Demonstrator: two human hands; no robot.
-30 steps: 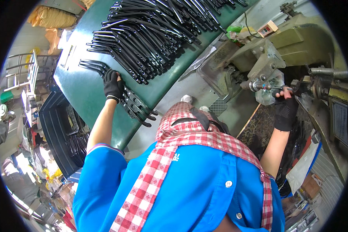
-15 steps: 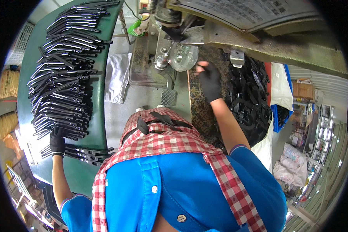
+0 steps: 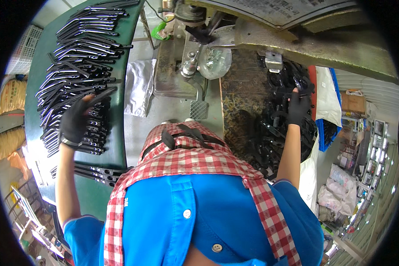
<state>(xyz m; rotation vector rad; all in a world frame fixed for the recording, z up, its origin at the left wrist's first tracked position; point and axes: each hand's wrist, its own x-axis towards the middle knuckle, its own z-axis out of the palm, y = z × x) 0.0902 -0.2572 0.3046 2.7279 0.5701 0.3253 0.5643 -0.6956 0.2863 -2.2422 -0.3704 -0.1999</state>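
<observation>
My left hand, in a black fingerless glove, is closed on one end of a black bent metal bar. It is over the rows of similar black bars laid on a green table at my left. My right hand, gloved the same way, is at the heap of black metal parts on the right. Its fingers are curled at a dark part near the heap's far side; black glove against black metal hides the exact grip.
Ahead stands a machine with a heavy metal frame. A clear plastic bag of small pieces is beside its metal post. The worn bench bears the heap and a metal block. Below is a foot pedal; a silvery sheet lies nearby.
My left hand has moved up from the near end of the bar rows and now has a bar in it. My right hand has moved right, from beside the plastic bag to the heap.
</observation>
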